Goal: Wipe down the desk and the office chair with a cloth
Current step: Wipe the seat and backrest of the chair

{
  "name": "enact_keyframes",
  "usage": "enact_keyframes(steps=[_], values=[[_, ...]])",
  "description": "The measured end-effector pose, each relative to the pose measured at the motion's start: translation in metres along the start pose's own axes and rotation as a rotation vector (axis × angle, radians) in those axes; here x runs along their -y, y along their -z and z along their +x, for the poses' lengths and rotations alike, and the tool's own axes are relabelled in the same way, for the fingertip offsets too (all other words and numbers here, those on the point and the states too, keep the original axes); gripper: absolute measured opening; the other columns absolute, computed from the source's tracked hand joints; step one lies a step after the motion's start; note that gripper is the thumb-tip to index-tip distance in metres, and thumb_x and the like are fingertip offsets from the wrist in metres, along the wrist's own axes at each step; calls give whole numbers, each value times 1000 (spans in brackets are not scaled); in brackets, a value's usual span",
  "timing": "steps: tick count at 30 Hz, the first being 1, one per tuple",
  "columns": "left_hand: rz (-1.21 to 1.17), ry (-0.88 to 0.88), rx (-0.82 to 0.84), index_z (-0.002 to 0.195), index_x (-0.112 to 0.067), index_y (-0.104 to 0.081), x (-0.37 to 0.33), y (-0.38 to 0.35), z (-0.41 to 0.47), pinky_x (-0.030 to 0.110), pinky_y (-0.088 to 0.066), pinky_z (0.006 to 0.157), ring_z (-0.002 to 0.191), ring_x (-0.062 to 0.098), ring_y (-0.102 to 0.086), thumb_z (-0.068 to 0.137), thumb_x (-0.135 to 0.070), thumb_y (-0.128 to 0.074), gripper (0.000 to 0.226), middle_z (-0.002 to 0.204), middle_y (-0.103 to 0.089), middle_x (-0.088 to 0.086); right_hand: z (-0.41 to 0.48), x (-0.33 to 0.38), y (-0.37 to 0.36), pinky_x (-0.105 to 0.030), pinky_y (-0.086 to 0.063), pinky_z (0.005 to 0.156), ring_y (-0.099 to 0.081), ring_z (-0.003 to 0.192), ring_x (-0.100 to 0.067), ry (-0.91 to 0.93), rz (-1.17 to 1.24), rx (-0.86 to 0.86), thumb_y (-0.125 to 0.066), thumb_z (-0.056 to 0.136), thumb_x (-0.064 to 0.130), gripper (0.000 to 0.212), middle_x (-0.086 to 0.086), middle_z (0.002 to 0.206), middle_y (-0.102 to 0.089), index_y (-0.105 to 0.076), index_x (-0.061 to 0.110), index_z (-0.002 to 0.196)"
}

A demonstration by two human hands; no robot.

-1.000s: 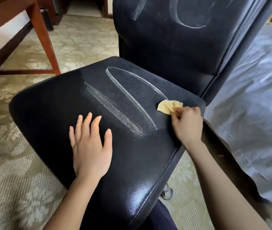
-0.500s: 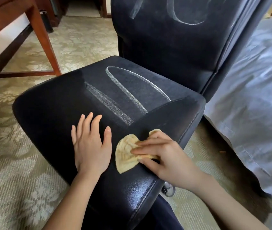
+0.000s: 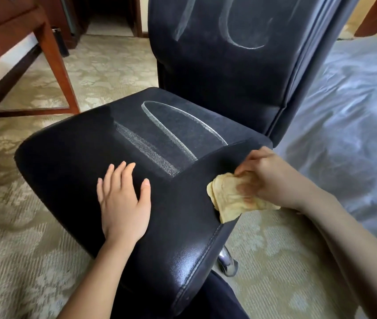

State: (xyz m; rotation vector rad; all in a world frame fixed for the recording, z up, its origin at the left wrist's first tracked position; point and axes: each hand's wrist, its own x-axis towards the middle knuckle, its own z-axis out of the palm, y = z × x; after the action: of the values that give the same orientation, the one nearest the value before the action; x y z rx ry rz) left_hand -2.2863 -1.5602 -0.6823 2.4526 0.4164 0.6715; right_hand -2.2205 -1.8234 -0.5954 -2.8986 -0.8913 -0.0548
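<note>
Cloth [image 3: 235, 199] is pinched, bunched, by the fingers [image 3: 249, 162] of the right hand [image 3: 268, 178] at the seat's [image 3: 79, 162] right edge, drooping just below them. The left hand [image 3: 123, 203] is laid flat, fingers straight, on the seat. Soft, light and limp, the cloth is judged best gripped wadded.

2 forearms [image 3: 104, 268] are bare up to the frame edge. The left hand [image 3: 123, 203] and right hand [image 3: 266, 178] are bare too, nails short. Low down, dark navy fabric [image 3: 225, 300], probably a trouser leg.
</note>
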Motion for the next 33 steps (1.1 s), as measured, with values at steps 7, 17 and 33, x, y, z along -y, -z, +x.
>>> enact_keyframes(steps=[7,17,33], values=[[-3,-1,-6,133,-7,-50,-2,1,-1,43,-11,118,142,26,-26,93,-21,-54,43,143,-46,9,38,-21,44,-32,-37,78,-49,91,-28,-145,-159,-410,-59,90,18,18,-12,89,-62,-70,8,100],[5,5,0,131,-5,-52,-3,4,0,45,-15,117,140,29,-30,91,-18,-57,42,140,-50,11,71,-5,104,-10,-39,63,-56,69,2,-178,397,-761,-67,83,31,10,15,69,-60,-69,22,83],[-20,-20,-30,127,-3,-55,-6,4,1,47,-20,115,137,31,-34,85,-32,-42,53,136,-53,12,64,-8,41,-14,-39,67,-56,75,-3,-265,439,-611,-67,83,28,4,14,75,-60,-64,28,82]])
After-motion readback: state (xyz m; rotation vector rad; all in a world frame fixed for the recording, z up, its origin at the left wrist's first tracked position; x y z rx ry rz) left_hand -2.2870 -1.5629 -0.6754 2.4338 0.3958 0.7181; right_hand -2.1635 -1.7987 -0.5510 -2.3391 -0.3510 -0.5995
